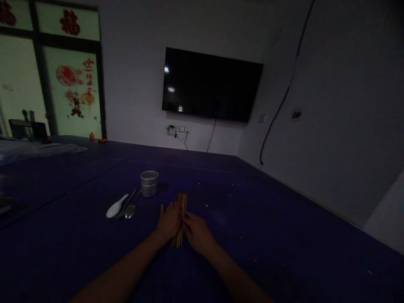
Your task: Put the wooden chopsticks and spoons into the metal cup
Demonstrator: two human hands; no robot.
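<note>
A bundle of wooden chopsticks [184,202] lies lengthwise on the dark purple-blue tabletop [126,261]. My left hand [169,220] grips it from the left, the fingers closed over its upper middle and the thumb held out. From the right, my right hand [197,232] presses its bent fingers against the same sticks. Both ends of the bundle stick out past my hands. Left of them stand a ribbed metal cup [149,185] and, beside it, a white soup spoon [116,207] and a metal spoon [130,210]. Another metal utensil [121,213] lies partly hidden between the spoons.
Small white scraps [206,205] dot the surface to the right. Clear plastic sheeting [47,149] and a black holder [28,129] are at the far left. A television [211,84] hangs on the back wall, and a black cable [280,105] runs down the right wall.
</note>
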